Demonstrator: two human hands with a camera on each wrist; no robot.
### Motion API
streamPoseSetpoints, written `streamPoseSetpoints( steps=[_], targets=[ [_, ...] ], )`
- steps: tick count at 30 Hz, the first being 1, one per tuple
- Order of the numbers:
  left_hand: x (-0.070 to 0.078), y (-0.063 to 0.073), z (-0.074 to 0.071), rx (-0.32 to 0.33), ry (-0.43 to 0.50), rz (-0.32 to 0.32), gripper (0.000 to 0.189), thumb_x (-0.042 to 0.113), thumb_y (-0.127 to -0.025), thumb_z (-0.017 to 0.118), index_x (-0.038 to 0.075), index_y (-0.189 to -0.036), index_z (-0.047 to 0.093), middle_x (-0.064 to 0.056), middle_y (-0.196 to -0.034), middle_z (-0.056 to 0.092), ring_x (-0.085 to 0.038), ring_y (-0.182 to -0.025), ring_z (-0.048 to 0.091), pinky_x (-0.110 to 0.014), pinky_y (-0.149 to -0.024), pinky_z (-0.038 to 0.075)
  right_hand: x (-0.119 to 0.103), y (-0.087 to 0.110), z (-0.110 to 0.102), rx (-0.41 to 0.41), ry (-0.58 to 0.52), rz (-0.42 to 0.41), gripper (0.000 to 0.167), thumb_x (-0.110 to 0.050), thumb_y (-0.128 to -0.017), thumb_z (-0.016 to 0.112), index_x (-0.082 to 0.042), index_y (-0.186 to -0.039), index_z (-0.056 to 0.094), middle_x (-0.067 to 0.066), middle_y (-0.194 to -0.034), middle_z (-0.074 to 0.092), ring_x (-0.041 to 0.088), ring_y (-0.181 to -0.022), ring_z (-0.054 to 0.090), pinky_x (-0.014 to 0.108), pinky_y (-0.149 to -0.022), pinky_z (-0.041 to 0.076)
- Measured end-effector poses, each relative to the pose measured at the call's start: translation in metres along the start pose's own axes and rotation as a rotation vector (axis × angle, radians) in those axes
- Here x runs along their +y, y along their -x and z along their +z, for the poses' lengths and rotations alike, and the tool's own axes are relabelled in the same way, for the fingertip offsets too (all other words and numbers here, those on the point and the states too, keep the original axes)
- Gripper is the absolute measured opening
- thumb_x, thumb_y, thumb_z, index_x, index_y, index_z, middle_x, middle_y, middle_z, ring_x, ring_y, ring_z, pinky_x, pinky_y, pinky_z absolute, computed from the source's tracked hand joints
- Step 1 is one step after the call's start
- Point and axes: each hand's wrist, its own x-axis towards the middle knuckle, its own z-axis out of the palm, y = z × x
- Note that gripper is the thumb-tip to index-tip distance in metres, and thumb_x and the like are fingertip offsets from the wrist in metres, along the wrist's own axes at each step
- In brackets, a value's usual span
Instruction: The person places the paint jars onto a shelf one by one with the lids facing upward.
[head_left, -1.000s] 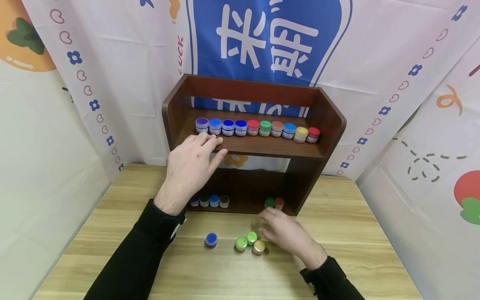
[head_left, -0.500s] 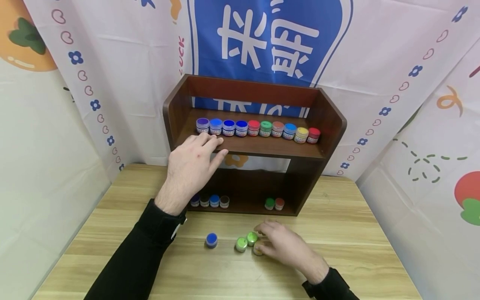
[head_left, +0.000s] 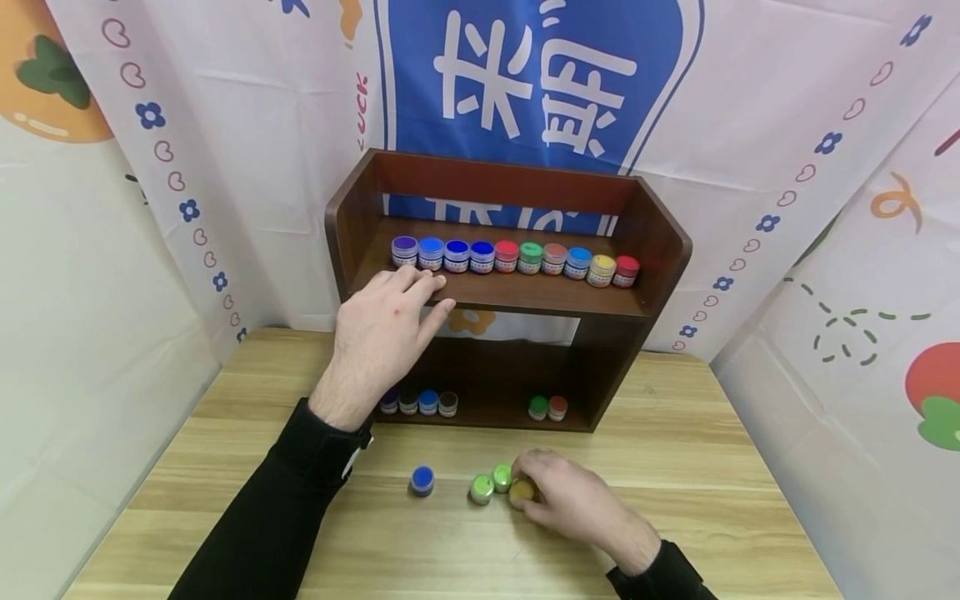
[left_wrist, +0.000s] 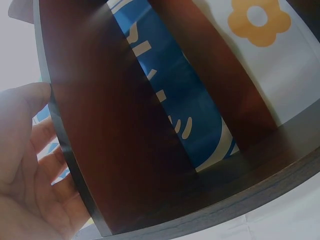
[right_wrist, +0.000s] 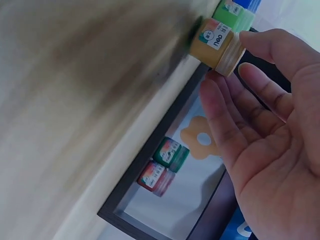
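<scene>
My right hand (head_left: 573,500) holds the yellow paint jar (head_left: 522,490) on the table, thumb on one side and fingers on the other. In the right wrist view, the thumb tip meets this jar's pale lid (right_wrist: 230,57). Two light green paint jars (head_left: 482,488) stand just left of it, and a blue paint jar (head_left: 422,481) sits farther left. My left hand (head_left: 382,333) rests on the front edge of the upper board of a dark brown shelf (head_left: 555,300). The left wrist view has its thumb and fingers along the board edge (left_wrist: 75,165).
A row of several coloured paint jars (head_left: 506,257) lines the upper board. Below, several jars (head_left: 428,402) stand at the left, with a green jar (head_left: 537,407) and a red one (head_left: 557,407) at the right. A printed cloth (head_left: 750,100) hangs behind the wooden table (head_left: 675,467).
My right hand has come down from near the lower shelf's front and closed around the yellow jar, which has shifted slightly. The left hand stays put.
</scene>
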Motion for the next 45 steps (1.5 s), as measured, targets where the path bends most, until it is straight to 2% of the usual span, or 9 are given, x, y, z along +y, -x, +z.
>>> streamPoseSetpoints(
  steps=[8, 14, 21, 28, 36, 45],
  targets=[
    [0.000, 0.000, 0.000, 0.002, 0.002, 0.001, 0.048, 0.055, -0.118, 0.069, 0.019, -0.147, 0.081, -0.009, -0.139, 0.083, -0.035, -0.129, 0.081, -0.049, -0.095, 0.074, 0.004, -0.004, -0.013, 0.054, 0.072, -0.043, 0.026, -0.019, -0.102, 0.093, -0.013, -0.125, 0.082, 0.000, -0.117, 0.081, 0.007, -0.099, 0.074, 0.023, -0.081, 0.067],
    [-0.001, 0.001, 0.000, 0.006, 0.003, 0.005, 0.048, 0.055, -0.118, 0.069, 0.019, -0.147, 0.081, -0.009, -0.139, 0.083, -0.035, -0.129, 0.081, -0.049, -0.094, 0.074, 0.007, -0.009, -0.023, 0.073, 0.063, -0.041, 0.020, -0.014, -0.103, 0.092, -0.015, -0.123, 0.086, 0.000, -0.121, 0.078, 0.009, -0.099, 0.074, 0.019, -0.076, 0.063],
    [-0.001, 0.001, 0.000, 0.010, 0.004, 0.009, 0.048, 0.055, -0.118, 0.068, 0.019, -0.146, 0.081, -0.009, -0.138, 0.083, -0.035, -0.128, 0.081, -0.049, -0.093, 0.074, 0.009, -0.020, -0.033, 0.090, 0.052, -0.016, 0.023, -0.009, -0.101, 0.091, -0.010, -0.123, 0.086, 0.003, -0.123, 0.079, 0.015, -0.106, 0.077, 0.028, -0.086, 0.070],
    [-0.001, 0.001, 0.000, 0.012, 0.006, 0.006, 0.048, 0.055, -0.118, 0.069, 0.019, -0.146, 0.081, -0.010, -0.139, 0.083, -0.035, -0.128, 0.081, -0.049, -0.093, 0.074, 0.013, -0.035, -0.042, 0.111, 0.039, -0.014, 0.021, -0.011, -0.103, 0.090, -0.012, -0.124, 0.086, 0.000, -0.121, 0.080, 0.014, -0.108, 0.077, 0.030, -0.090, 0.070],
    [-0.001, 0.000, 0.000, 0.015, 0.010, 0.008, 0.047, 0.054, -0.118, 0.069, 0.018, -0.146, 0.081, -0.010, -0.137, 0.083, -0.035, -0.127, 0.081, -0.049, -0.094, 0.074, 0.020, -0.051, -0.051, 0.132, 0.020, 0.006, 0.024, -0.011, -0.106, 0.088, -0.007, -0.129, 0.086, 0.003, -0.123, 0.080, 0.015, -0.108, 0.077, 0.034, -0.093, 0.071],
    [-0.001, 0.000, 0.000, 0.015, 0.012, 0.010, 0.047, 0.055, -0.118, 0.069, 0.018, -0.145, 0.082, -0.010, -0.136, 0.083, -0.035, -0.126, 0.081, -0.049, -0.093, 0.074, 0.025, -0.068, -0.052, 0.129, 0.005, 0.054, 0.028, -0.010, -0.110, 0.084, -0.001, -0.136, 0.083, 0.012, -0.131, 0.081, 0.027, -0.118, 0.080, 0.044, -0.102, 0.071]
  ],
)
